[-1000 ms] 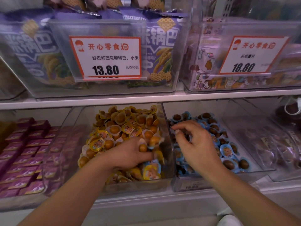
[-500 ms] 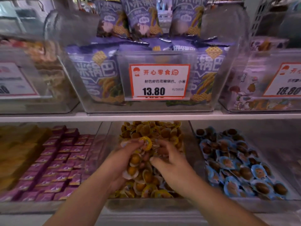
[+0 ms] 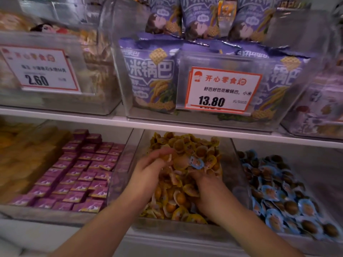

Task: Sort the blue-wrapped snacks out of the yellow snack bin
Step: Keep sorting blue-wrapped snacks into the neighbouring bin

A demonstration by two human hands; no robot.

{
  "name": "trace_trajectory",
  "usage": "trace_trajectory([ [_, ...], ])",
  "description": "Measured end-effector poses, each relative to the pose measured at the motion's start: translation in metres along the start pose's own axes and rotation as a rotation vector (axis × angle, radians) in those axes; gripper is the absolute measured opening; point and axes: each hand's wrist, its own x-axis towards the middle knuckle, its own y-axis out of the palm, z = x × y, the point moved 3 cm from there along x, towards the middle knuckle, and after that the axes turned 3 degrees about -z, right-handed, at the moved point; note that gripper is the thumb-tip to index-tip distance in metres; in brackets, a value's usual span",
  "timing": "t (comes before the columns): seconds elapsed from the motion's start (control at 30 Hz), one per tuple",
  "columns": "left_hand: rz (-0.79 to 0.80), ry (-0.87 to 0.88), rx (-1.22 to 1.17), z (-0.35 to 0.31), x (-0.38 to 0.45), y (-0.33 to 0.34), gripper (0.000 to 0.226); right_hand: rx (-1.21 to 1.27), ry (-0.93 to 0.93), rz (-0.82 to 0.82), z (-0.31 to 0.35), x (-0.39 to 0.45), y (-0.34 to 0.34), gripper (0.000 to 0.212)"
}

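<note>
**Sorting in progress: one blue stray exposed, not yet removed**

To the left of the work area, a bin of purple boxes (image 3: 78, 175) is noted on the lower shelf. The left hand (image 3: 148, 169) is found inside the yellow snack bin (image 3: 230, 175), fingers loosely bent among the yellow-wrapped snacks (image 3: 178, 199); whether anything is held there cannot be told because of blur. One blue-wrapped snack (image 3: 197, 161) is seen on top of the yellow heap, just beyond both hands and untouched. The right hand (image 3: 206, 188) is pushed down into the heap, its fingers buried, so its grip cannot be judged. Further right, the blue snack bin (image 3: 278, 188) is already well filled. The task is judged unfinished: the visible stray remains to be transferred, and others may be hidden deeper.
</note>
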Motion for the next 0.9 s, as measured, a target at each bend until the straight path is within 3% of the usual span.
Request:
trace_trajectory([
  [0.1, -0.016, 0.080, 0.116, 0.003, 0.003, -0.001, 0.042, 0.121, 0.003, -0.062, 0.002, -0.004, -0.010, 0.044],
  [0.17, -0.033, 0.156, 0.195, 0.004, 0.004, -0.002, 0.045, 0.230, 0.041, -0.203, 0.004, -0.006, -0.023, 0.033],
  [0.3, -0.064, 0.375, 0.641, -0.001, 0.000, -0.003, 0.046, 0.314, 0.106, -0.506, -0.006, 0.004, -0.047, 0.034],
  [0.4, -0.041, 0.435, 1.030, 0.002, -0.006, 0.007, 0.045, 0.275, 0.107, -0.335, -0.006, 0.020, -0.033, 0.042],
  [0.53, 0.129, 0.695, 1.126, -0.003, -0.018, 0.022, 0.045, 0.100, 0.109, -0.068, 0.003, 0.031, 0.001, 0.062],
  [0.6, 0.273, 0.637, 1.166, 0.003, -0.018, 0.023, 0.055, 0.121, 0.116, -0.077, 0.002, 0.034, 0.001, 0.064],
  [0.67, 0.367, 0.519, 1.214, 0.010, -0.011, 0.019, 0.057, 0.128, 0.064, -0.148, 0.004, 0.029, -0.006, 0.051],
  [0.77, 0.375, 0.513, 1.338, 0.011, -0.001, 0.016, 0.040, 0.136, -0.007, -0.277, 0.006, 0.013, -0.023, 0.031],
  [0.9, 0.297, 0.612, 1.452, 0.010, -0.001, 0.018, 0.029, 0.411, -0.069, -0.406, -0.003, -0.019, -0.067, 0.022],
])
